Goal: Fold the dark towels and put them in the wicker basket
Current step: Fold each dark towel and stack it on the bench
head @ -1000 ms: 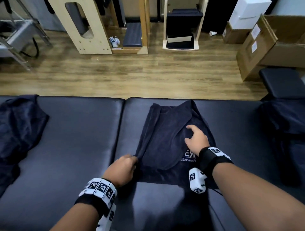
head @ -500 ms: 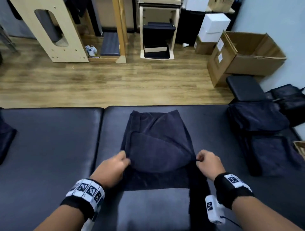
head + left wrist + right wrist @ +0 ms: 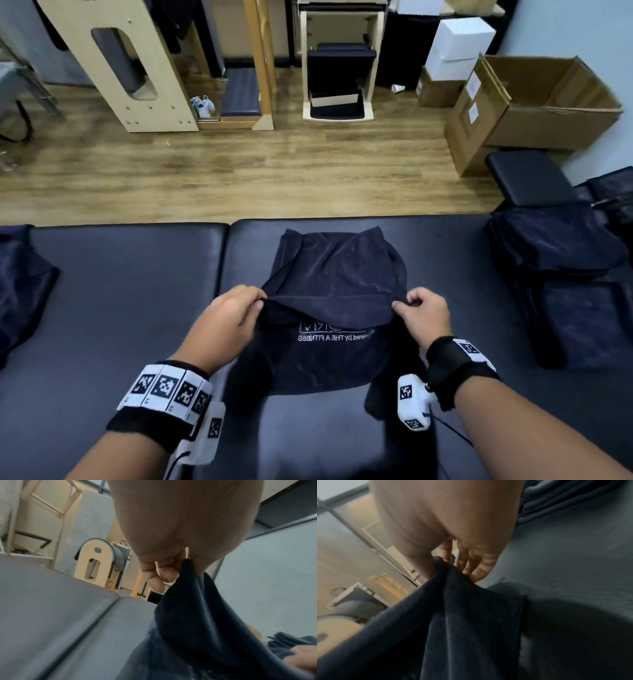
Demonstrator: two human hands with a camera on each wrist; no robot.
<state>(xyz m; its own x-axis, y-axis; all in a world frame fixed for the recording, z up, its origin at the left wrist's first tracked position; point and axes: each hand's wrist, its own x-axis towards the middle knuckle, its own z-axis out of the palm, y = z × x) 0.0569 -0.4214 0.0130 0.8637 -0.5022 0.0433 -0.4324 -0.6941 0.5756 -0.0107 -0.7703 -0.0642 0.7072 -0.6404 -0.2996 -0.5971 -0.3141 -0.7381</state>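
Observation:
A dark navy towel (image 3: 335, 274) with white lettering lies half folded on the black padded bench (image 3: 120, 291) in front of me. My left hand (image 3: 236, 315) pinches its left corner (image 3: 187, 577) and my right hand (image 3: 421, 315) pinches its right corner (image 3: 447, 577). Both corners are raised off the bench, so the near half of the towel hangs below my hands. The wicker basket is not in sight in any view.
A stack of folded dark towels (image 3: 555, 253) sits on the bench at the right, with more dark cloth (image 3: 589, 318) in front of it. Another dark towel (image 3: 20, 291) lies bunched at the left. Beyond the bench are wooden floor, cardboard boxes (image 3: 548, 102) and wooden equipment (image 3: 123, 68).
Both hands have taken hold of the towel's sides and lifted them off the bench. The right hand left the top of the towel and went to its right edge.

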